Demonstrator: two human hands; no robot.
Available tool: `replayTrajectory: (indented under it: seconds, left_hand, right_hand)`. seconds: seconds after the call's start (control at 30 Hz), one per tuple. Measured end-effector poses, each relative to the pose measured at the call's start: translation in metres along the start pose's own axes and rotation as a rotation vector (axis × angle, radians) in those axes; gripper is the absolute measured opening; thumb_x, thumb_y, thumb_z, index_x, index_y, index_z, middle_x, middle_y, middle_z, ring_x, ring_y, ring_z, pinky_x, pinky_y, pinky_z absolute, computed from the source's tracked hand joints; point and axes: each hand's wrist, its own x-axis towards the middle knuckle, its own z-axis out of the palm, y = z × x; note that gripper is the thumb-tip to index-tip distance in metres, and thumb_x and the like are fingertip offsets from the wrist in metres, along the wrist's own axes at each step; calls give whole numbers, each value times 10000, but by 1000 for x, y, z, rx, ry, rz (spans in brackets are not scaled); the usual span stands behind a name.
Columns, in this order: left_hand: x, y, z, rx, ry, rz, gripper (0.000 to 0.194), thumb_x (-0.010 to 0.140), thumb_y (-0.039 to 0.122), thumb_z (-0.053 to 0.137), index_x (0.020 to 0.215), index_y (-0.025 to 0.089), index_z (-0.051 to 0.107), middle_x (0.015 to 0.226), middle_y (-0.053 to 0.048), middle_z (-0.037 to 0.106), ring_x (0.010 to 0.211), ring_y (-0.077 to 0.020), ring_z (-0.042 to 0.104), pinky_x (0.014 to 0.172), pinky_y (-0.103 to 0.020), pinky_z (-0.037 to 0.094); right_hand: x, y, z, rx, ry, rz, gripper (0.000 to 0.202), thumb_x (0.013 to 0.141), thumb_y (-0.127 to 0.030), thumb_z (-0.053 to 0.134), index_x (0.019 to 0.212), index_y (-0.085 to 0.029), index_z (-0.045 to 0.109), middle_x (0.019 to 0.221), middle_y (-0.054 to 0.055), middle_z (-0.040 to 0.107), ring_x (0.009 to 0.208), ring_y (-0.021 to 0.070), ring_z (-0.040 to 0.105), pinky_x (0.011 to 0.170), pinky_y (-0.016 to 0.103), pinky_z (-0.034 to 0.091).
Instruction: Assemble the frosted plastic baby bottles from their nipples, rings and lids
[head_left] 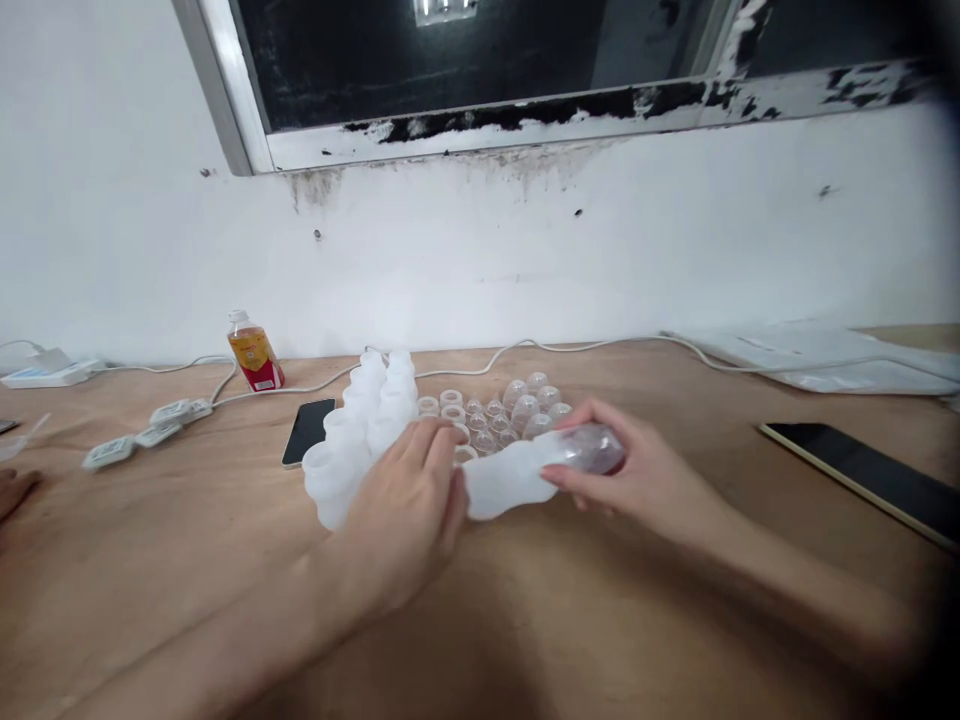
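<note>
A frosted white baby bottle [510, 480] lies tilted sideways between my hands, above the table. My left hand [412, 480] is closed around its base end, the fingers partly hidden. At the other end my right hand [622, 465] grips a clear domed cap [592, 449], thumb below and fingers above; the cap sits over the bottle's top. Several more frosted bottles [367, 405] stand in rows just left of and behind my left hand. Beyond the held bottle are white rings [451, 398], clear nipples [484, 440] and clear domed caps [525, 410].
A black phone [307, 432] lies left of the bottles, a larger dark device [862, 475] at the right. A drink bottle [256, 352], a white cable [600, 345] and adapters [110, 452] are near the wall. Plastic sheeting [817, 355] lies back right. Another person's hand [15, 490] shows far left.
</note>
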Motion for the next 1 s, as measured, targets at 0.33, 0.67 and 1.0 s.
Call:
replayTrajectory:
  seconds: [0.33,0.67,1.0]
  left_hand:
    - [-9,12,8,-277,-321,163,399,781,410,432,1114,217,325,904,-38,578,762,-197,563,619,-286,422]
    - [-12,2,-25,-689,-615,-5,390,729,444,502,1051,228,461,930,-13,546,846,-174,493,703,-261,395]
    - [-24,-11,-22,-797,-614,-270,508,743,464,475,1187,244,368,1020,-26,516,914,-189,462,780,-298,374]
  right_hand:
    - [-21,6,24,158,-132,-185,323,603,-356,650,770,-201,420,694,-21,476,579,93,447,495,199,377]
    - [-27,23,-39,165,320,-201,299,641,-416,609,836,-261,443,639,-27,488,433,90,417,359,210,328]
    - [-17,48,3,-865,-58,-482,320,672,-448,567,797,-157,519,977,126,535,919,282,495,730,408,433]
